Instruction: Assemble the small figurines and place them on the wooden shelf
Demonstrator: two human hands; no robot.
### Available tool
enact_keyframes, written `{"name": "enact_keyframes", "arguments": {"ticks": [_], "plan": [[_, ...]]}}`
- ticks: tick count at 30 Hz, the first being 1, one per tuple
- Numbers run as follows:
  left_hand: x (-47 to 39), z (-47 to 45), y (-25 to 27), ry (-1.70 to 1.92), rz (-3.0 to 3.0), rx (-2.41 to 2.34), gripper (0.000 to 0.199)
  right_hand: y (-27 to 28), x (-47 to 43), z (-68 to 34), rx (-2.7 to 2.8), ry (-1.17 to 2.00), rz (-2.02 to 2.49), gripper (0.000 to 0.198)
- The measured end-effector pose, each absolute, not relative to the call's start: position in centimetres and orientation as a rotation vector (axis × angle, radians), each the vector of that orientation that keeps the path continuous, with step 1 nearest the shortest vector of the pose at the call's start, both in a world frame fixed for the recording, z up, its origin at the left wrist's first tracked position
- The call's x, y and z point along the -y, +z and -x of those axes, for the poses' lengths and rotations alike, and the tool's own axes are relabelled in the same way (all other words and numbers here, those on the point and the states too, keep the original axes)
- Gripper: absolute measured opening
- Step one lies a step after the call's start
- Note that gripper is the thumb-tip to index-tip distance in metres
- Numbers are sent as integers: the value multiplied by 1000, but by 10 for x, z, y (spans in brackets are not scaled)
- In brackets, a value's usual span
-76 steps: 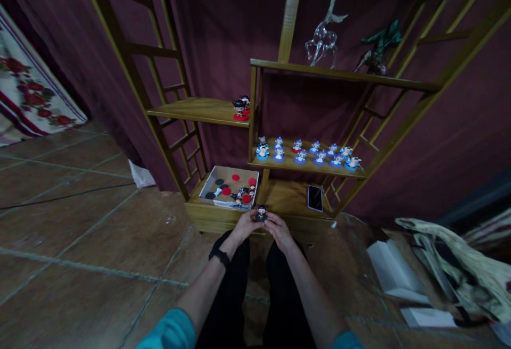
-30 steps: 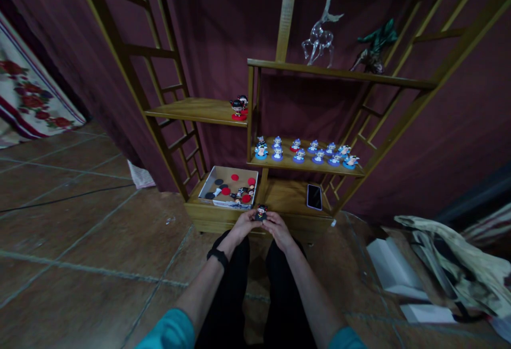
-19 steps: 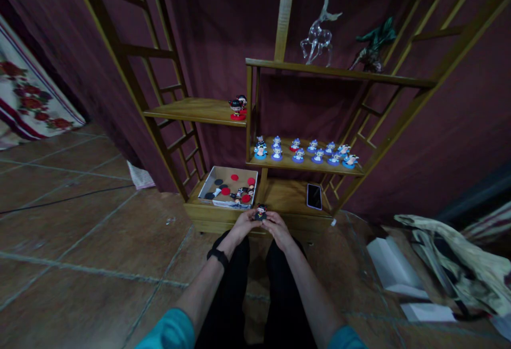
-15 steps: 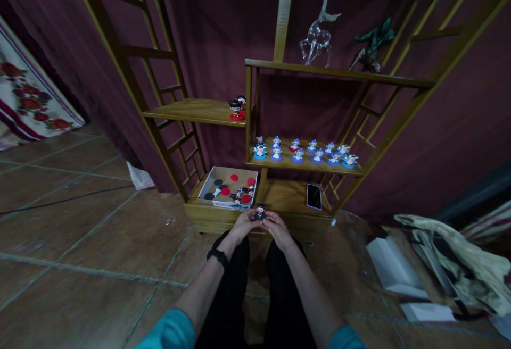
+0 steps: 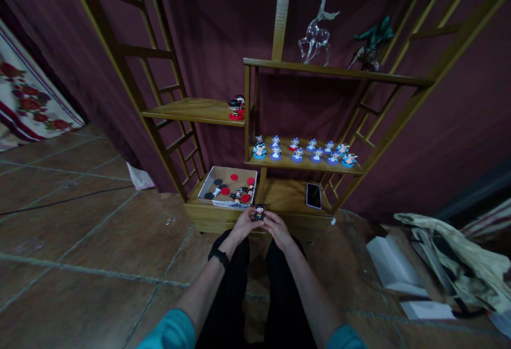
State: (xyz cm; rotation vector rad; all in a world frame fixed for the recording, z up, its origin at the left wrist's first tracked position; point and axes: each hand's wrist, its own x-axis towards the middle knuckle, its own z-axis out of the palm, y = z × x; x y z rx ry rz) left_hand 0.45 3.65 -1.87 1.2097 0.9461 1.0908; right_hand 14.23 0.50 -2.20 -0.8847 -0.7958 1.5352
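A small dark-haired figurine on a black round base is held upright between my two hands, just in front of the shelf's lowest level. My left hand closes on its left side, and my right hand grips it from the right. Beyond my left hand is an open cardboard box holding red and black discs and several figurines. Two similar figurines on red bases stand on the left middle shelf.
Several small figurines, mostly purple and white, line the right middle shelf. A phone lies on the lowest level. Above stand a clear deer ornament and a green-brown statue. White boxes and cloth are on the right floor.
Both hands keep hold of the figurine in nearly the same place. The view has shifted very slightly.
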Motion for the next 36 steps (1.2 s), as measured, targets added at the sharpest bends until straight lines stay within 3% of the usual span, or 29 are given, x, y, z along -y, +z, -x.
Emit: {"name": "enact_keyframes", "arguments": {"ticks": [36], "plan": [[-34, -1, -10, 990, -1207, -933, 49, -20, -4, -143, 784, 1543, 888, 42]]}}
